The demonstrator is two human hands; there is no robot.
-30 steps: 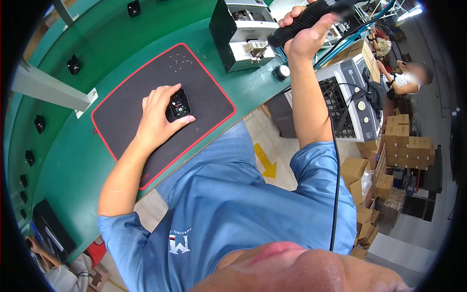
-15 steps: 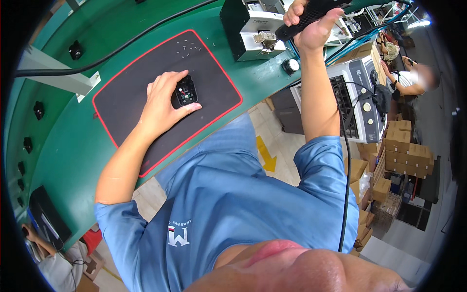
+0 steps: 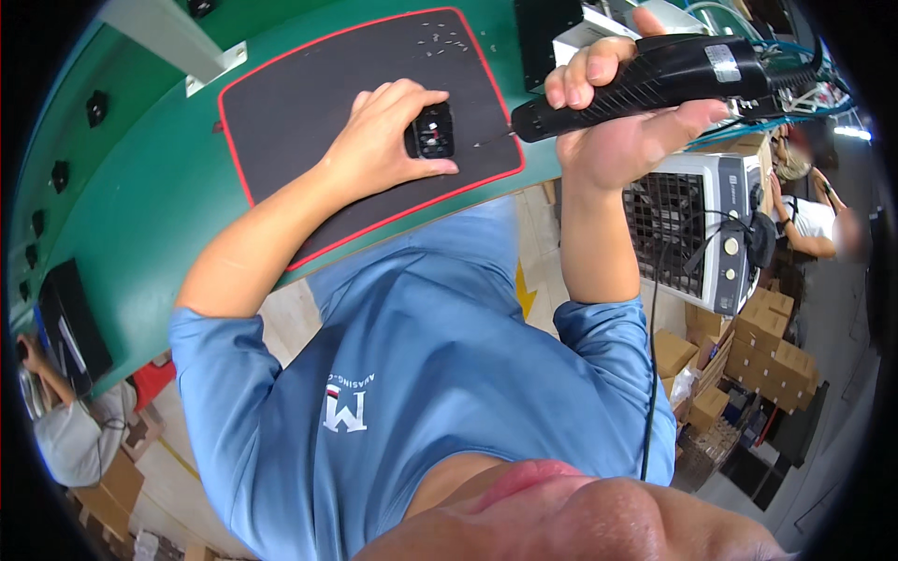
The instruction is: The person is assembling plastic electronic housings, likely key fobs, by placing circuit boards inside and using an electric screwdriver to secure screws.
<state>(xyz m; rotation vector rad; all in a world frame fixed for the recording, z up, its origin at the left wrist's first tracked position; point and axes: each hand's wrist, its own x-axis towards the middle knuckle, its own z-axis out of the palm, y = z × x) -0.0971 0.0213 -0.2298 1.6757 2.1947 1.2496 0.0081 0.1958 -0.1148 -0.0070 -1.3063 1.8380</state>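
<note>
A small black electronic housing (image 3: 434, 133) lies on the dark red-edged mat (image 3: 290, 131), its inner parts facing up. My left hand (image 3: 382, 138) grips it from the left, with the thumb by its near edge and the fingers at the far side. In my right hand (image 3: 613, 140) is a black electric screwdriver (image 3: 655, 79), held level above the mat's right edge. Its thin bit (image 3: 494, 140) points left toward the housing, with a gap between them. Several tiny screws (image 3: 444, 39) are scattered near the mat's far right corner.
Beyond the right hand stands a white and black bench machine (image 3: 594, 28) with blue hoses. A grey post (image 3: 178, 42) is bolted to the green bench (image 3: 122, 271) at the left. An air cooler (image 3: 716, 224) and stacked cartons (image 3: 767, 351) are on the right; other people work farther off.
My right hand has brought the screwdriver away from the bench machine, nearer and toward the mat. The left hand still holds the housing. The whole view has shifted.
</note>
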